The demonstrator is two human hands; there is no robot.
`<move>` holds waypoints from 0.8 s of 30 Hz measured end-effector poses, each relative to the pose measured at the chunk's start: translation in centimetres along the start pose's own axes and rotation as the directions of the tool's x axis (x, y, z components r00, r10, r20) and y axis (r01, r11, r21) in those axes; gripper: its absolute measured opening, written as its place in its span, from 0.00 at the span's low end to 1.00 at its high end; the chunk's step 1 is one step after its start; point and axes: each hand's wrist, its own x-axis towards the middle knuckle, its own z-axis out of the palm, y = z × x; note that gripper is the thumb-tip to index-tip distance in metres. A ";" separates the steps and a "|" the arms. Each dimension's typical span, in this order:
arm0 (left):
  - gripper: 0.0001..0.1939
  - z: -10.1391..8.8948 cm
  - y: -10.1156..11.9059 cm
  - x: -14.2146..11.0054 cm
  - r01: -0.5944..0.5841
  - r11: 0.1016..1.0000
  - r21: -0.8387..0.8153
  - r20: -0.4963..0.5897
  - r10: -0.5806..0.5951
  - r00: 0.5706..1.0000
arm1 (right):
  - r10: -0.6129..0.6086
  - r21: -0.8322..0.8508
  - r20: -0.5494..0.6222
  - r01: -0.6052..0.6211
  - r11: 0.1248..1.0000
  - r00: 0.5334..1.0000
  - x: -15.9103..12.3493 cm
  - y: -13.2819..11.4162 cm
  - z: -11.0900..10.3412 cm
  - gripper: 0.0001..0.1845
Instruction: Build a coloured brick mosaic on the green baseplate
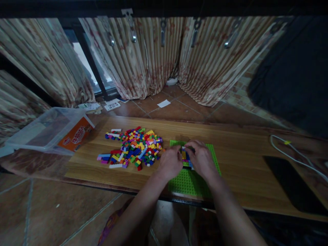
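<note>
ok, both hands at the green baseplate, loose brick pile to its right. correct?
No, the side is wrong: the head view shows the loose brick pile left of the green baseplate. Left hand and right hand are at the baseplate, as stated.

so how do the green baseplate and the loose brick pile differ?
Colour: the green baseplate is one green; the brick pile is many-coloured.
Form: the baseplate is one flat studded sheet; the pile is many small separate pieces.
Hands: left hand and right hand are over the baseplate, not the pile.
Shared: both lie on the wooden table.
</note>
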 end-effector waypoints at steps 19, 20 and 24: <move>0.18 0.0 0.1 -0.3 -0.047 0.995 0.082 0.030 0.045 0.999 | 0.115 0.229 -0.006 -0.110 0.967 0.993 -0.3 -0.2 -0.3 0.11; 0.18 0.0 0.1 -0.3 -0.049 0.995 0.085 0.031 0.047 0.998 | 0.125 0.239 -0.002 -0.121 0.964 0.992 -0.3 -0.2 -0.3 0.11; 0.18 0.2 -0.1 -0.4 -0.063 0.994 0.092 0.025 0.061 0.998 | 0.156 0.273 0.011 -0.153 0.950 0.988 -0.2 0.0 0.0 0.11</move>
